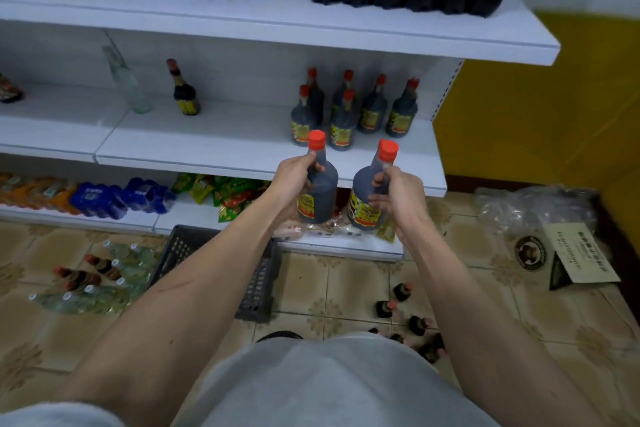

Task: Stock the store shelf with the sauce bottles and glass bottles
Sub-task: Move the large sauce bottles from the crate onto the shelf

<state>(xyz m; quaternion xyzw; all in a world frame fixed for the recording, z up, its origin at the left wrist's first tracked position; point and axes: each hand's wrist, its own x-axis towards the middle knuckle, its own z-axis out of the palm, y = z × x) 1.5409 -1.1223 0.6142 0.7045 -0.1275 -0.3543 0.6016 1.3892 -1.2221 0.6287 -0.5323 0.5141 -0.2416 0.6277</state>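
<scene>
A person is holding two dark, red-capped sauce bottles just before the front edge of the white metal middle shelf [214,146]: the left hand [294,180] is gripping the neck of one bottle [320,184], the right hand [398,194] the neck of the other [369,198]. Six matching bottles [353,107] are standing at the shelf's right end; open room lies to their left. Likely heavy, slippery and breakable, the bottles are better held lower on the body.

Both bare arms stretched forward, left hand [294,180] and right hand [398,194] each curled tight
</scene>
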